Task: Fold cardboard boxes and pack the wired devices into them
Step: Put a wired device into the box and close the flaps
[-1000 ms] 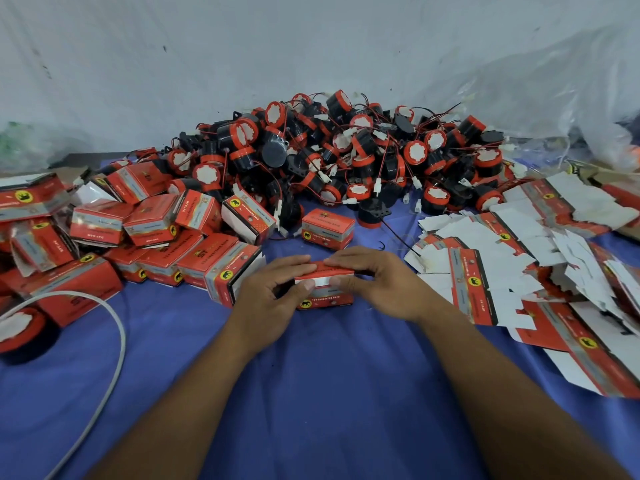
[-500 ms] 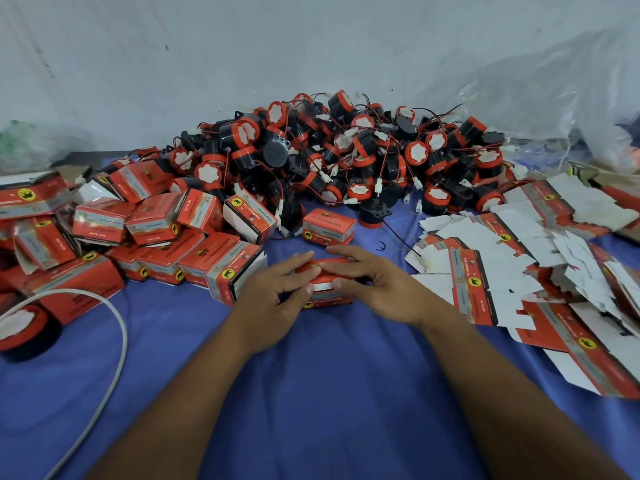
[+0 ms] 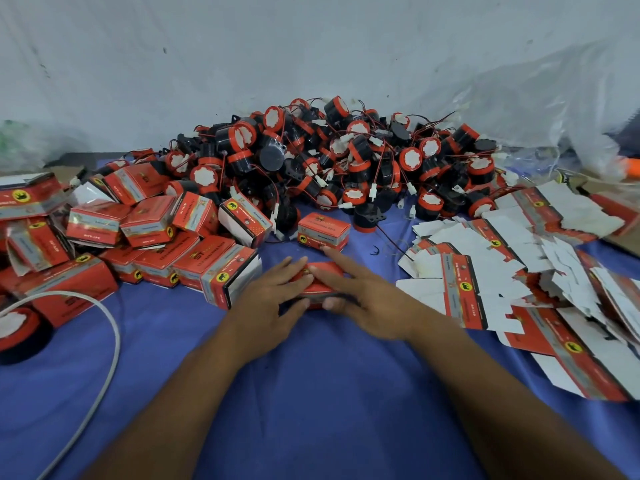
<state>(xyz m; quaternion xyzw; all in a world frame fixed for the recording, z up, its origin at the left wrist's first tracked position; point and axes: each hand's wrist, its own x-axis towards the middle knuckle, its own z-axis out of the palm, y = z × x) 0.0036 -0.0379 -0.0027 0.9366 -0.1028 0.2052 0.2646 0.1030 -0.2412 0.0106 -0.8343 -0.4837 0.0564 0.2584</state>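
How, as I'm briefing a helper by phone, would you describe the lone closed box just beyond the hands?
Find the heap of black-and-red wired devices by the wall. At its near edge, on the blue cloth, one closed red box stands just beyond the right hand. It alone stands apart, between the jumbled boxes left and the flat blanks right.

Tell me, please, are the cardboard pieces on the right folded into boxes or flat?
Flat: the cardboard pieces lie spread in an overlapping pile, white insides and cut flaps showing, none boxed.
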